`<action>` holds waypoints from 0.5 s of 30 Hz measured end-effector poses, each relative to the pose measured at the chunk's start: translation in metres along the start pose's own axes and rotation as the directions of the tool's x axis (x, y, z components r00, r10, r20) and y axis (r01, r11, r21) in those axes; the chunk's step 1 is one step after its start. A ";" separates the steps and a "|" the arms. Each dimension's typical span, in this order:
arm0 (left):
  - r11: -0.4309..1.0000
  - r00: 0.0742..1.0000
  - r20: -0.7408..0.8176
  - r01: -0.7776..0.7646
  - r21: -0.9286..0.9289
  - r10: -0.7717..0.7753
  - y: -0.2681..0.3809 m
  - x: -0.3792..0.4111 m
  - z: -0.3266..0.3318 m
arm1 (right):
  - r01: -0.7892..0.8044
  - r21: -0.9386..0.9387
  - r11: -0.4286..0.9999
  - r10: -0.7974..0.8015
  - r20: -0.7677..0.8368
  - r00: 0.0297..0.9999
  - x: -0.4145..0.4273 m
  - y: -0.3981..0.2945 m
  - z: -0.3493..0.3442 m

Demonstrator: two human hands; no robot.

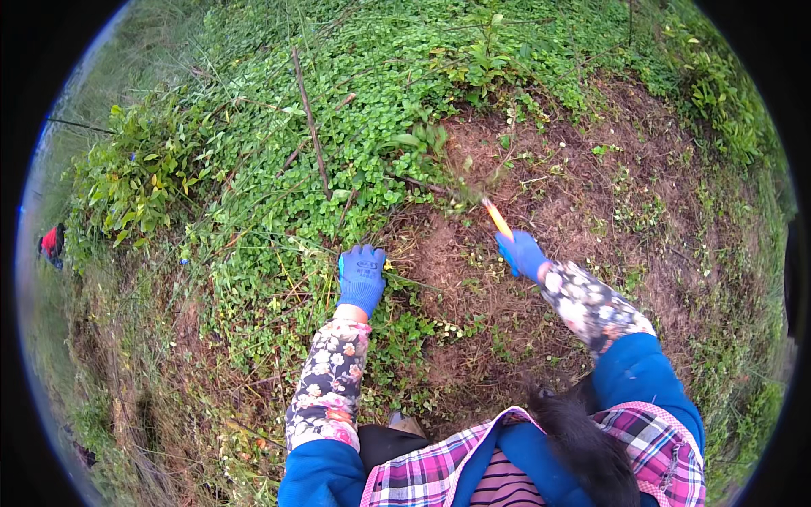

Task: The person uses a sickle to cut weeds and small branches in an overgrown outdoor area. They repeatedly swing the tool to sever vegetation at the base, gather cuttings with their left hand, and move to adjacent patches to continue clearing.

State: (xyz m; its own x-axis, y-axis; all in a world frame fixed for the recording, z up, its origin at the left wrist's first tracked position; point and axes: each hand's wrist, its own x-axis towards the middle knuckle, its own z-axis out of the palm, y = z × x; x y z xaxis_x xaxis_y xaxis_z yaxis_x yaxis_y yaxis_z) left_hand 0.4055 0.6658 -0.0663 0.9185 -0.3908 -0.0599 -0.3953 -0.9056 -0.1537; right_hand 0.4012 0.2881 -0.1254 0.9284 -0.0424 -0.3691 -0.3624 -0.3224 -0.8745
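Note:
My right hand [523,253], in a blue work glove, is closed around the orange handle [498,220] of a tool. The tool's far end is blurred and lost among weeds and loose stems, so its kind cannot be told. Left of it, my left hand [362,269], also in a blue glove, rests knuckles up at the edge of the low green ground cover [355,146]. Its fingertips are hidden in the stems, and whether it grips any cannot be told. Between the hands lies brown soil [443,247] with scattered dry plant bits.
A dry woody stick [309,120] stands slanted in the greenery ahead. A leafy bush [149,171] grows at the left, with a person in red [51,241] beyond it at the picture's rim. More shrubs [722,101] are at the upper right. My shoe [407,424] shows below.

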 end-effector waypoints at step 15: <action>0.975 0.993 -0.066 -0.111 -0.191 0.100 0.022 0.028 -0.084 | -0.078 -0.422 0.903 0.170 0.185 0.968 -0.119 -0.015 -0.042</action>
State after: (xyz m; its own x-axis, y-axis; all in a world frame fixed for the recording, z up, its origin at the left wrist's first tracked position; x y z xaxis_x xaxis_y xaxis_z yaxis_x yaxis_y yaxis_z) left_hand 0.4217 0.6209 0.0115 0.8718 -0.4898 -0.0093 -0.4890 -0.8712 0.0448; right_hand 0.2999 0.2588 -0.0551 0.8217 0.0792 -0.5644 -0.3655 -0.6866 -0.6285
